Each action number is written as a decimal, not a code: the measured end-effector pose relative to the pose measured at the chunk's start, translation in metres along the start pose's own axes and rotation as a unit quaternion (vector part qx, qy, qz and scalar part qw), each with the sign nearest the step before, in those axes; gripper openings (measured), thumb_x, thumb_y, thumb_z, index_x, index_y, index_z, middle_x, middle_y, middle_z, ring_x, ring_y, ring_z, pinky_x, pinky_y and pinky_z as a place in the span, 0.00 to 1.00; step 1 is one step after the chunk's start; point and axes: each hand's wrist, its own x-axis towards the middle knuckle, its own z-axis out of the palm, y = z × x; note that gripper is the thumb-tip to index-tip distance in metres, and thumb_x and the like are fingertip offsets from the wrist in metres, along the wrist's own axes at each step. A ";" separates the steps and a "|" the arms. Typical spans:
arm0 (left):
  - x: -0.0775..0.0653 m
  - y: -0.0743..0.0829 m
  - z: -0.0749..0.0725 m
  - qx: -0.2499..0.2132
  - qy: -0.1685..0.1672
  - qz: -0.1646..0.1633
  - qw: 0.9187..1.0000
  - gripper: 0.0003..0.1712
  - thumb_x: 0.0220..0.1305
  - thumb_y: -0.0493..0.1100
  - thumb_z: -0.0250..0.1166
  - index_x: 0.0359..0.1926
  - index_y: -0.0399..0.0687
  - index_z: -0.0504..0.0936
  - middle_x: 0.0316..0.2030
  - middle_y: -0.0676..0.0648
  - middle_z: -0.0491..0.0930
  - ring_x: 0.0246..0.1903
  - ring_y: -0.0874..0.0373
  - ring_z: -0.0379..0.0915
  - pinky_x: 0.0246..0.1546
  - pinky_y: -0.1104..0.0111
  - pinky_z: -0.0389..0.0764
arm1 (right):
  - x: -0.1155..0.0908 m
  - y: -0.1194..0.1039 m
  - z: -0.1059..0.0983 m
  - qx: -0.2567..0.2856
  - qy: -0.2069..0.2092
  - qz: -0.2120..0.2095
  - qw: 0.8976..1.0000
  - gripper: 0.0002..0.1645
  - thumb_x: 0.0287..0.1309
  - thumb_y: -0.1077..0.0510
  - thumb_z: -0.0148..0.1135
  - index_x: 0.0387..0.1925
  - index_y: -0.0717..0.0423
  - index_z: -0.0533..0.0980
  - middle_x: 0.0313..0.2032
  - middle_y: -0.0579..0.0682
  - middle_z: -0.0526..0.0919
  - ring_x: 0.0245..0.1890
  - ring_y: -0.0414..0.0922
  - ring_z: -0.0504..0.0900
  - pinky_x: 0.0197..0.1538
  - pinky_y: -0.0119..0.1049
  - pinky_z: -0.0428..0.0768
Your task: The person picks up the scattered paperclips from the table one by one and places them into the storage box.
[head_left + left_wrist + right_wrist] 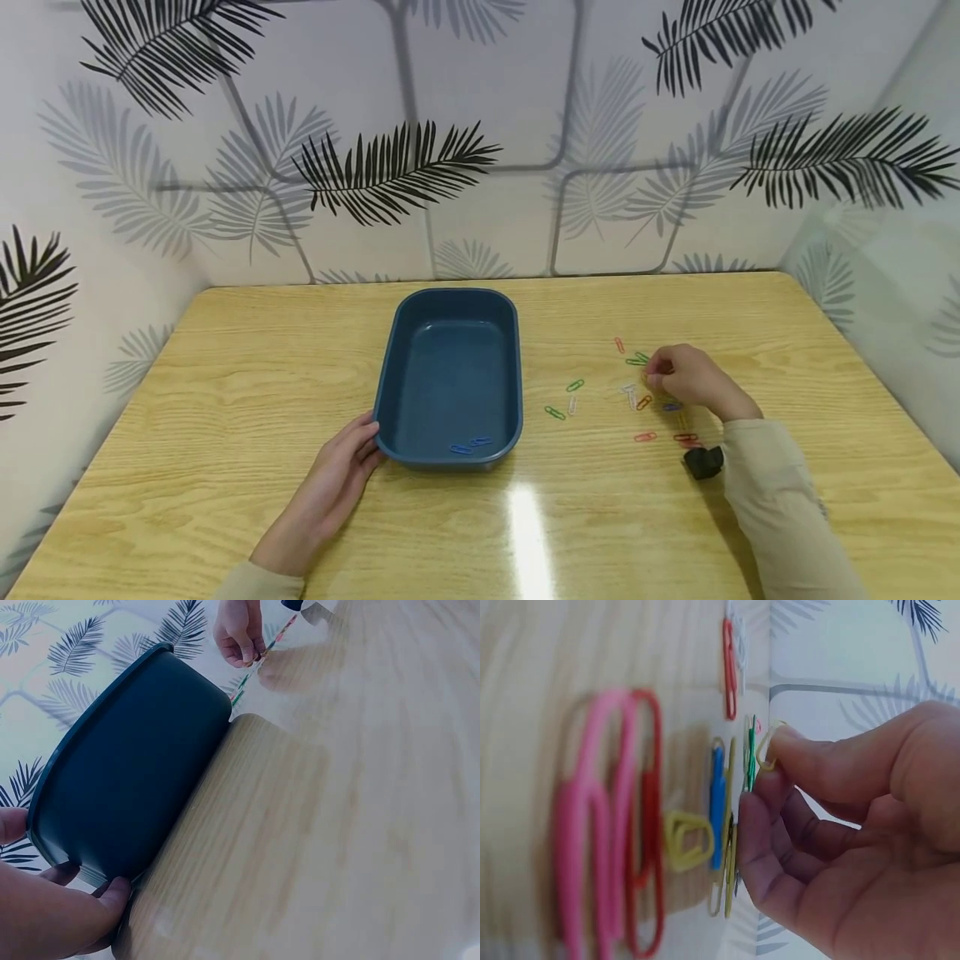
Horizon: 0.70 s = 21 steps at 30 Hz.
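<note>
My left hand (pixel 333 483) holds the near left corner of a dark blue plastic tray (pixel 453 367). In the left wrist view its thumb is at the rim and its fingers lie along the outer wall. Two blue paper clips (pixel 461 450) lie inside at the tray's near end. Over the scattered clips to the right, my right hand (pixel 693 379) pinches a yellow paper clip (pixel 766 754) between thumb and forefinger. Close by lie green paper clips (pixel 637 359), a red paper clip (pixel 644 402) and a blue paper clip (pixel 671 407).
Between tray and right hand are more clips, including a green one (pixel 555 412) and a white one (pixel 573 406). A pink clip (pixel 581 847) lies nearer the right wrist. A black object (pixel 703 462) sits at the right cuff. Leaf-patterned walls surround the wooden table (pixel 247 375).
</note>
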 end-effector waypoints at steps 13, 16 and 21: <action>0.000 0.001 0.000 0.008 -0.009 -0.001 1.000 0.29 0.74 0.39 0.45 0.70 0.28 0.54 0.64 0.37 0.59 0.56 0.58 0.64 0.57 0.71 0.69 | 0.002 -0.010 0.002 0.105 0.051 0.036 0.993 0.15 0.65 0.66 0.55 0.47 0.75 0.75 0.40 0.64 0.79 0.37 0.51 0.74 0.37 0.38 0.75; 0.000 0.001 0.000 0.005 -0.005 -0.002 1.000 0.28 0.74 0.38 0.45 0.69 0.28 0.55 0.64 0.37 0.60 0.56 0.58 0.65 0.57 0.71 0.69 | 0.003 -0.013 0.004 0.127 0.058 0.034 0.990 0.14 0.66 0.65 0.54 0.47 0.75 0.75 0.41 0.64 0.79 0.37 0.51 0.76 0.38 0.39 0.77; 0.000 0.000 0.001 0.001 -0.004 0.000 1.000 0.28 0.74 0.38 0.45 0.69 0.27 0.54 0.63 0.37 0.59 0.55 0.58 0.65 0.56 0.71 0.70 | 0.003 -0.020 0.009 0.167 0.059 0.028 0.984 0.15 0.67 0.65 0.55 0.49 0.76 0.74 0.43 0.66 0.79 0.39 0.52 0.79 0.42 0.42 0.81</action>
